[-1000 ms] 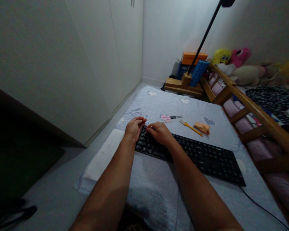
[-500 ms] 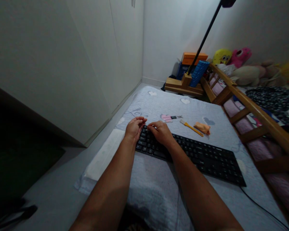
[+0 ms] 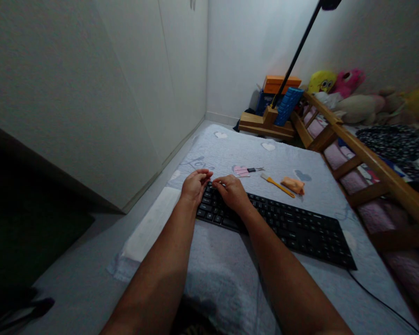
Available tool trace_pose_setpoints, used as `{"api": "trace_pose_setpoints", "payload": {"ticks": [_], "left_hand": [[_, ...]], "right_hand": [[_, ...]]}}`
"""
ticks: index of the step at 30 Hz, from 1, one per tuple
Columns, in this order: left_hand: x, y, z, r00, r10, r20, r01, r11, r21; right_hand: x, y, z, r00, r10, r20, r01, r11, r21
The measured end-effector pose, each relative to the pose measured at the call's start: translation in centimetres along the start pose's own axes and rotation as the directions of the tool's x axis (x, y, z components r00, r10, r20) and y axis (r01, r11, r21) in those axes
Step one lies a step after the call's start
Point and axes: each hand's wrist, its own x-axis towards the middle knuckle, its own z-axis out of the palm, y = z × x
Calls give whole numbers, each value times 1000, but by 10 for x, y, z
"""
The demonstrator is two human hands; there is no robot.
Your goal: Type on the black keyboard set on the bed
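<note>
A black keyboard (image 3: 296,225) lies slanted across the pale blue quilted cover. My left hand (image 3: 194,185) rests at its far left corner, loosely cupped, with the fingers extended to the right. Over the upper left keys, my right hand (image 3: 232,190) has thumb and fingertips pinched together; anything between them is too small to make out. Beyond the hands lies a small tool with a black handle (image 3: 252,170) and thin metal ends. A yellow-handled brush (image 3: 278,185) and a crumpled orange cloth (image 3: 293,185) lie to the right of it.
A white folded pad (image 3: 150,223) lies left of my forearm. White cabinet doors (image 3: 132,83) rise at the left. A wooden bed rail (image 3: 373,149) runs along the right. The keyboard cable (image 3: 380,298) trails to the lower right. A wooden lamp base (image 3: 265,122) stands behind.
My right hand has shifted very slightly to the left over the keys. My left hand and the keyboard look unmoved.
</note>
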Motion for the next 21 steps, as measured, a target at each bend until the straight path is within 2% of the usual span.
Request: {"api": "trace_pose_setpoints", "payload": {"ticks": [21], "left_hand": [[-1, 1, 1, 1000, -13, -6, 13, 1000, 2]], "right_hand": [[0, -5, 6, 999, -16, 34, 16, 1000, 9]]}}
